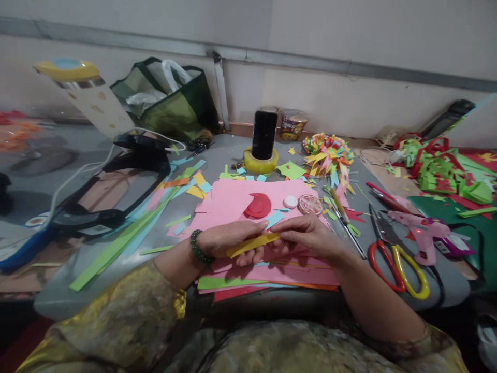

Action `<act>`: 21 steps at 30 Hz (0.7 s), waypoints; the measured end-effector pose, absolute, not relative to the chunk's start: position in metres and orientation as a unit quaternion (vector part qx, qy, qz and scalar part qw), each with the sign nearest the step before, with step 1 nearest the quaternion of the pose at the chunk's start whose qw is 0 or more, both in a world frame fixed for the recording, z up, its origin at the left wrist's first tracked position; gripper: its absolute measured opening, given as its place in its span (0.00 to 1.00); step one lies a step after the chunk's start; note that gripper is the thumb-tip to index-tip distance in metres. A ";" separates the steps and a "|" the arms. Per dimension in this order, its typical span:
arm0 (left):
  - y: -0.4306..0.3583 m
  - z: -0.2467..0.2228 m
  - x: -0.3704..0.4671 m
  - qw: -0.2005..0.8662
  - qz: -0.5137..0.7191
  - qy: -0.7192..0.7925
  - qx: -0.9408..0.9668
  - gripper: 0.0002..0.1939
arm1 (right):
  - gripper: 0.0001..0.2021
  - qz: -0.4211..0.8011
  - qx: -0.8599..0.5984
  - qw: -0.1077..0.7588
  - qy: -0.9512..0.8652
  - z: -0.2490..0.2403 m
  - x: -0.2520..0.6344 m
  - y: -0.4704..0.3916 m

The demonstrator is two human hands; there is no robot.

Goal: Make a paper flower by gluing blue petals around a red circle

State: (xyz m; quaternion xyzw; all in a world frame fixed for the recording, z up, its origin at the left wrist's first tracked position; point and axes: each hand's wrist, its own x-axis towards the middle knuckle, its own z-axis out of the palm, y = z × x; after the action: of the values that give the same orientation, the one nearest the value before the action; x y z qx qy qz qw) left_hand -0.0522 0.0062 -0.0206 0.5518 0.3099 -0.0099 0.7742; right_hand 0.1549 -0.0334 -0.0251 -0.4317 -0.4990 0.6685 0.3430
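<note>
A yellow paper strip [248, 245] lies across the palm side of my left hand [235, 240], whose fingers are curled beneath it. At the strip's right end, the fingertips of my right hand [305, 235] pinch it. A small light-blue paper piece [275, 219] shows by my left thumb tip; whether it is held or lies behind cannot be made out. Below both hands is a stack of pink paper sheets [223, 199], with green, red and orange edges at its front. On the stack, beyond my hands, rest a red paper disc [258, 205], a white cap [290, 202] and a round patterned lid [310, 204].
Scissors [396, 261], a pink glue gun [417, 235] and a slim metal tool [351, 235] lie at right. A phone [264, 135] stands in a yellow holder [261, 163]. Behind are a paper-strip flower [330, 153] and green bag [171, 101]. Long green strips [120, 241] lie left.
</note>
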 end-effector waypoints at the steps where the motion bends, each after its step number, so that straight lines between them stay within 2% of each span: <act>1: 0.007 -0.021 -0.052 0.778 -0.016 0.308 0.547 0.32 | 0.16 0.669 -0.433 0.342 -0.499 -0.025 0.155 -0.033; 5: 0.008 -0.020 -0.051 0.783 -0.017 0.299 0.545 0.27 | 0.16 0.667 -0.431 0.344 -0.501 -0.025 0.155 -0.033; 14: 0.004 -0.024 -0.053 0.784 0.020 0.265 0.561 0.27 | 0.16 0.637 -0.449 0.311 -0.545 -0.024 0.163 -0.034; 19: 0.002 -0.031 -0.050 0.790 0.036 0.271 0.549 0.28 | 0.22 0.625 -0.467 0.340 -0.525 -0.021 0.160 -0.033; 21: 0.000 -0.032 -0.050 0.792 0.037 0.273 0.546 0.28 | 0.22 0.602 -0.485 0.346 -0.533 -0.021 0.155 -0.033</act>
State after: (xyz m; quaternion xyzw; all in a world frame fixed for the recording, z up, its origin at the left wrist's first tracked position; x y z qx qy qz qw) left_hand -0.0498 -0.0003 -0.0321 0.5455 0.2728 0.0374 0.7916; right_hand 0.1554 -0.0328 -0.0212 -0.4846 -0.5325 0.6015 0.3461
